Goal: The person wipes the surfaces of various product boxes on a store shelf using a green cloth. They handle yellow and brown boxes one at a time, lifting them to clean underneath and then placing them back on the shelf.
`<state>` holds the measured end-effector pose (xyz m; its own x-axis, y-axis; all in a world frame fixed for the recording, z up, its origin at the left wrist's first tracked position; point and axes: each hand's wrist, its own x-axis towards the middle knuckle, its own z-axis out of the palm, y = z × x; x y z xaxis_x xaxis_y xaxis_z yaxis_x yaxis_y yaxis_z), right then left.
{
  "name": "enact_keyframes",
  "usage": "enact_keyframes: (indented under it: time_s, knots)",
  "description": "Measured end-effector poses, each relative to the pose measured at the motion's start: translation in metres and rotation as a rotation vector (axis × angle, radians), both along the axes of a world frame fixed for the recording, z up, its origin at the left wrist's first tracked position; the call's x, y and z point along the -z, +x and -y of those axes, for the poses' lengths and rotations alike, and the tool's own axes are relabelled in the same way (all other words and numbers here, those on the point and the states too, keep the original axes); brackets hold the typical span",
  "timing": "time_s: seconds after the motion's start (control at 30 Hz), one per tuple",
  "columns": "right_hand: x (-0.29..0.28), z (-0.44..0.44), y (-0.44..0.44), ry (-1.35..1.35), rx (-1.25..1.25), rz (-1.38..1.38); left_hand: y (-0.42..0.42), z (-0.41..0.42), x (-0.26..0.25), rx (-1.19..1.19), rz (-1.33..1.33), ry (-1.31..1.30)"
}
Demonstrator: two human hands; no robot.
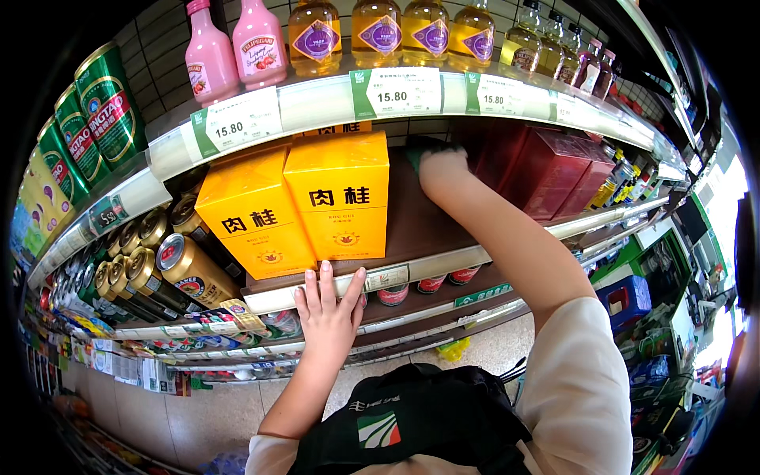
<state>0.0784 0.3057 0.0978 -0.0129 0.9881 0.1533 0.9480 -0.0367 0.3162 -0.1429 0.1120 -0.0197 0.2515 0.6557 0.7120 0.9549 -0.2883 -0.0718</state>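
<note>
My left hand point(328, 317) lies with spread fingers against the front edge of a brown shelf point(436, 228), its fingertips just below two yellow boxes point(338, 202) that bear Chinese characters. Deep in the same shelf, to the right of the boxes, my right hand point(442, 166) presses a dark green cloth point(414, 155). Part of the cloth is hidden behind the hand, and the hand is slightly blurred. Several dark red boxes point(543, 172) stand to the right of my right forearm.
Overhead runs an upper shelf edge point(320, 110) with price tags, carrying pink bottles point(259, 44), amber liquor bottles point(376, 32) and green beer cans point(110, 104). Gold beer cans point(193, 270) stand at the left. Red-labelled containers point(393, 294) sit one shelf below. A yellow bag point(454, 349) lies near the floor.
</note>
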Motion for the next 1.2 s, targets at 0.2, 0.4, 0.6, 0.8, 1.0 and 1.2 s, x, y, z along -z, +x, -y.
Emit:
enact_keyframes:
  time_s: [0.2,0.4,0.6,0.8,1.0,1.2]
  knots:
    - [-0.039,0.105,0.026,-0.083,-0.322,-0.140,-0.002,0.004,0.000,0.003,0.002,-0.019]
    - [-0.010,0.039,0.026,-0.090,-0.230,-0.058,0.003,0.004,0.001,0.025,0.040,-0.049]
    - [0.014,-0.063,0.029,-0.038,-0.040,-0.351,0.003,0.005,0.002,0.026,0.050,-0.047]
    - [0.010,-0.044,0.017,-0.089,0.080,-0.389,0.005,0.003,0.002,0.022,0.032,-0.050]
    - [-0.036,0.096,0.021,-0.216,-0.473,-0.361,0.000,0.006,0.002,0.015,0.049,-0.070]
    - [-0.042,0.082,0.004,-0.267,-0.478,-0.330,0.001,0.005,0.001,0.044,0.065,-0.101]
